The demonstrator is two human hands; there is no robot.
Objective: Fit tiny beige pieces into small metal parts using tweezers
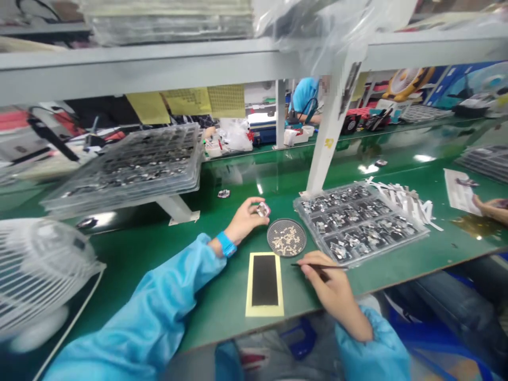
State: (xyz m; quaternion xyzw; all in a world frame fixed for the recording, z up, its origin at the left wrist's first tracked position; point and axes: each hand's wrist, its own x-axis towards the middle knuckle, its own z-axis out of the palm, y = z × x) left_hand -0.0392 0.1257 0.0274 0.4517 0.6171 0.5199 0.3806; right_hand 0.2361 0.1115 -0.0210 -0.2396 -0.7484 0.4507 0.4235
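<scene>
Left hand (245, 219): raised just above the green bench top (166, 254), fingers curled closed around a small metallic part (263, 209), which is pinched at the fingertips; a blue wrist strap (226, 244) is worn at the cuff.

Right hand (331, 286): closed in a pen-like grip on a thin dark tool (317, 266), probably tweezers; the tip is pointed left, toward the round dish. Whether anything is carried at the tip cannot be told.

Round dish (286, 237): a shallow mesh-patterned dish lying between the two hands, with a loose heap of small pale pieces at its middle.

Dark pad (265, 282): a black rectangle on a pale yellow backing, laid flat just below the dish, near the bench edge.

Clear tray (359, 222): compartments filled with similar metallic parts, just right of the dish; white strips (405, 198) are scattered beyond it.

Neighbouring hand (490, 207): another person's, at the far right edge, well apart.

Risk, drop: the part is held only by the fingertips over bare bench; a slackened pinch would likely let it fall and roll.

Risk, spill: the dish could be nudged by the tool hand, scattering the pale pieces.

Risk, misplacement: a piece so small may be flicked from the tool tip if squeezed unevenly.

Risk, edge: the pad is judged close enough to the bench edge to be brushed off by a sleeve.
</scene>
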